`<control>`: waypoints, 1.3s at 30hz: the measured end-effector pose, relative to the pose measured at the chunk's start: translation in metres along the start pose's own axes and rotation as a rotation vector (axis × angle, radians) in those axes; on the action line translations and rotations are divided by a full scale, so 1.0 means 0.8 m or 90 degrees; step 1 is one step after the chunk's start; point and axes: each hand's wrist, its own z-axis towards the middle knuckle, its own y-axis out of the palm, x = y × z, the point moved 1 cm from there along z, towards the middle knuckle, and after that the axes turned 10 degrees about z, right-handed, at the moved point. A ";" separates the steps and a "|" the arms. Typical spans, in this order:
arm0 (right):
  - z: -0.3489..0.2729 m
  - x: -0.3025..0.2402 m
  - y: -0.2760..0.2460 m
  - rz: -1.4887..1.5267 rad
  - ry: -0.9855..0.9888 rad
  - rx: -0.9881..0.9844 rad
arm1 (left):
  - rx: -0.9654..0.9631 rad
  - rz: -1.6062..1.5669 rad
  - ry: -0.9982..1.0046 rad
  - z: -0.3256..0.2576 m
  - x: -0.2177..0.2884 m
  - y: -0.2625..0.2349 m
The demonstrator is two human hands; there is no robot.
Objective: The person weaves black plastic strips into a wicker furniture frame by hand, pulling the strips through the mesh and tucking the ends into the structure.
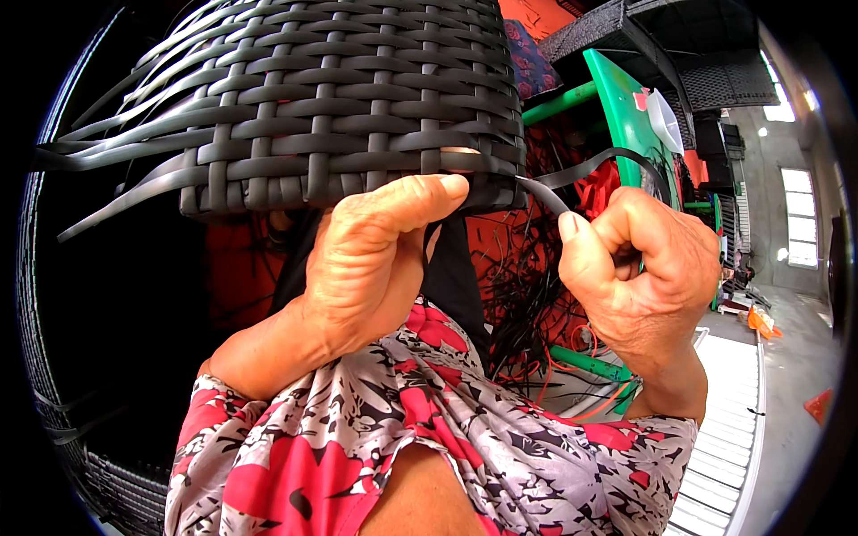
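Observation:
A dark grey woven panel of flat plastic strips point(340, 116) fills the upper middle, with loose strip ends fanning out at its left. My left hand point(375, 241) is closed at the panel's near edge, thumb pressed along the lowest weave; a bit of a finger shows through a gap above it. Just right of the panel's corner, my right hand point(639, 255) pinches the end of a flat plastic strip point(542, 193) between thumb and curled fingers. Another dark strip loops from the corner toward the right, behind that hand.
A green stool or table point(621, 103) stands at the upper right with a white plastic cup-like piece point(664, 121) on it. Tangled strip scraps point(527, 295) litter the red floor below. More dark woven furniture point(706, 54) sits behind. White slatted panel point(719, 429) lies at the lower right.

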 end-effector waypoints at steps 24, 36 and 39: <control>0.026 0.036 0.002 0.233 0.271 -0.131 | 0.002 -0.004 -0.053 0.007 0.011 0.007; 0.033 0.030 0.004 0.118 0.170 -0.167 | -0.081 0.034 0.012 -0.001 0.013 -0.003; 0.036 0.017 0.011 0.034 0.072 -0.148 | -0.138 0.072 0.088 0.003 0.010 -0.004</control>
